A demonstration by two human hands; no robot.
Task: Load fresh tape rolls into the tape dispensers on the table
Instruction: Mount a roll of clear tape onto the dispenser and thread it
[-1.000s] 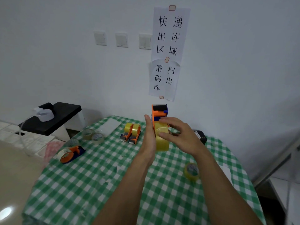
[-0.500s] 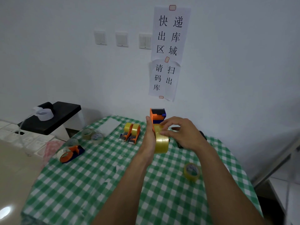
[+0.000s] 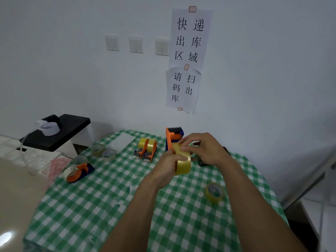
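Note:
An orange and blue tape dispenser [image 3: 172, 138] with a yellowish clear tape roll [image 3: 183, 164] in it is held upright above the green checked table [image 3: 109, 197]. My left hand [image 3: 168, 165] grips it from the left side. My right hand [image 3: 203, 148] pinches the tape at the top of the roll with its fingertips. Two loaded orange dispensers [image 3: 146, 149] lie side by side behind my hands. Another orange and blue dispenser [image 3: 78, 172] lies at the table's left edge.
A loose tape roll [image 3: 214, 192] lies at the right, two more rolls [image 3: 103, 151] at the back left. A dark object [image 3: 201, 160] sits partly hidden behind my right hand. A black stand [image 3: 60, 131] with white rolls is left of the table.
The dispenser and both hands have dropped slightly. My right hand moved from the roll's side up to its top, now pinching the tape there.

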